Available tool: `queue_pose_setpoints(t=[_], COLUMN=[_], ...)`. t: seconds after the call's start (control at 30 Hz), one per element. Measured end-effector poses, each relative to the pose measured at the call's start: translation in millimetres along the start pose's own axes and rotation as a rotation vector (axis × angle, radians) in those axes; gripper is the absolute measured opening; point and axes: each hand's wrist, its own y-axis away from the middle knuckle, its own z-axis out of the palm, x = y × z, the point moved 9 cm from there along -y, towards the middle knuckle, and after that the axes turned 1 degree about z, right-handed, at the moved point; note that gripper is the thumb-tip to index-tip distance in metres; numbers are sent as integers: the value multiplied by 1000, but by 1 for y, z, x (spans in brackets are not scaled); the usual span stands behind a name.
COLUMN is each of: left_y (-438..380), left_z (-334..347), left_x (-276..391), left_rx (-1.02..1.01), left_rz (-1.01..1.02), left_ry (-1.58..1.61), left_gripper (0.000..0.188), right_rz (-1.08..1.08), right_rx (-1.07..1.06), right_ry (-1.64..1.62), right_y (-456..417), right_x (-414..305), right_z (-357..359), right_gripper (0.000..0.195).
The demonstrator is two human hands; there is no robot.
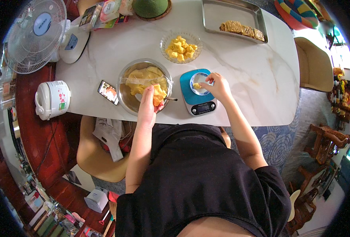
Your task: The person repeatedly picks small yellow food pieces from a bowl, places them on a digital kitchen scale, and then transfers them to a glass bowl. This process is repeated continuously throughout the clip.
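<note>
My left hand (147,108) holds a soft lump of yellow dough (159,95) over a steel mixing bowl (124,103). More yellow dough (145,74) lies in that bowl, with clear plastic wrap (133,80) across it. A thin utensil handle (171,98) juts past the bowl's right rim. At the small blue-and-white dish (204,77), my right hand (220,87) has thumb and fingers apart. Its thumb tip meets or nearly meets a small yellow dough piece (196,86) in the dish. Under the dish is a digital kitchen scale (188,96) with a blue top.
A glass bowl (164,53) of small yellow dough pieces stands beyond. Farther back, a metal tray (219,13) holds browned, flaky pieces (234,27). Leftward are a phone (108,92), a small rice cooker (54,99) and an electric fan (37,35). Packets (109,11) lie behind.
</note>
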Motion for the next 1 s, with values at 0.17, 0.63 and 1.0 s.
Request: queue_pose_setpoints(t=[0.17, 0.63, 1.0], left_y=[5, -8, -20], left_z=[28, 92, 36], left_x=[3, -9, 26], left_rx=[-124, -184, -76], left_rz=[-22, -71, 65], left_ry=[-223, -212, -121], left_gripper=[35, 34, 39], right_rz=[41, -626, -277], right_rx=[-64, 2, -1], right_ry=[-333, -170, 94], right_y=[4, 41, 1], right_x=[-24, -131, -17], right_z=[-9, -21, 5], right_gripper=[30, 20, 37])
